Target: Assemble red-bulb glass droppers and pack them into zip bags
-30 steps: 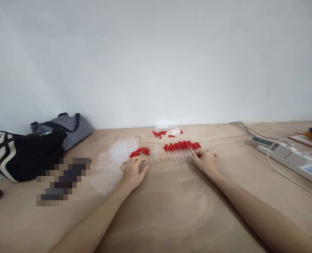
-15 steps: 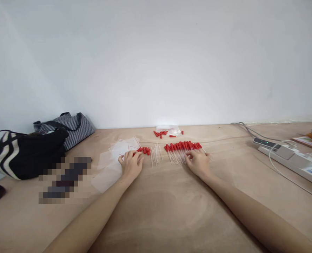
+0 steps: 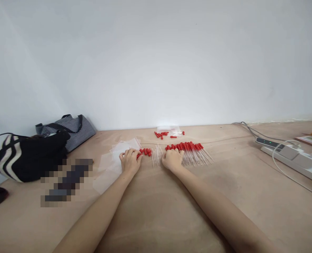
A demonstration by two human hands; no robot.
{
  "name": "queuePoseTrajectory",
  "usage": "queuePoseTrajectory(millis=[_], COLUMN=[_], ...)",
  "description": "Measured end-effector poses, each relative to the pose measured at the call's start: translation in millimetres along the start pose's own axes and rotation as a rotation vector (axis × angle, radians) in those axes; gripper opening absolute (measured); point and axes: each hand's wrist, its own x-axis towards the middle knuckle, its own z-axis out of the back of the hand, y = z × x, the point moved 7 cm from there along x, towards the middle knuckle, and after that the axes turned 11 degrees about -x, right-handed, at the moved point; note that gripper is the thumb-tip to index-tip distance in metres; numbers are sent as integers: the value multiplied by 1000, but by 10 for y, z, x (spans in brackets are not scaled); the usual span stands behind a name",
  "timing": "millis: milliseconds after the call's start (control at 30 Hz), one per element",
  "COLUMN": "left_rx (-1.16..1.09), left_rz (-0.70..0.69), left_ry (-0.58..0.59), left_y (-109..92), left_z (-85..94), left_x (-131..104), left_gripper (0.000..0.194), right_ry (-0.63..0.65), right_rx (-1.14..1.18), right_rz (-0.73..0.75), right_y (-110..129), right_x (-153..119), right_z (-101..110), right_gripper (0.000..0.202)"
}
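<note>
My left hand point(image 3: 130, 162) rests at the edge of the clear plastic bags point(image 3: 108, 165), its fingers curled and a red rubber bulb point(image 3: 139, 155) at the thumb and fingertips. Just right of it lies a small pile of loose red bulbs point(image 3: 146, 151). Several thin clear tubes point(image 3: 156, 154) lie side by side between my hands. My right hand point(image 3: 172, 160) is closed, curled down beside those tubes and over the left end of a row of red-bulbed droppers point(image 3: 188, 147). Whatever its fingers hold is hidden. The droppers' pale stems point(image 3: 198, 157) point toward me.
More red bulbs point(image 3: 161, 134) lie at the back by a clear bag point(image 3: 168, 129). A black bag point(image 3: 40, 154) and a striped bag point(image 3: 78, 131) stand on the left. On the right are a power strip point(image 3: 290, 161) and cables point(image 3: 282, 168). A blurred dark patch covers something at left.
My right hand has moved left along the dropper row, from its right part to its left end, uncovering the stems there. My left hand stays near the loose bulbs. The view has shifted slightly.
</note>
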Motion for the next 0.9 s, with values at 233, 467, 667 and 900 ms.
queuePoseTrajectory(millis=[233, 467, 667, 900], left_rx=[-186, -283, -329, -332], left_rz=[-183, -241, -256, -329], left_ry=[54, 208, 248, 241], left_y=[-409, -645, -644, -782], left_z=[47, 10, -4, -14], left_x=[-254, -485, -488, -517], left_gripper=[10, 10, 10, 12], right_ry=[-14, -43, -99, -246], right_rx=[-54, -91, -75, 80], right_rz=[20, 13, 169, 563], right_y=[28, 38, -321, -989], right_x=[-33, -102, -425, -799], right_z=[-21, 40, 181, 180], right_gripper=[27, 29, 22, 24])
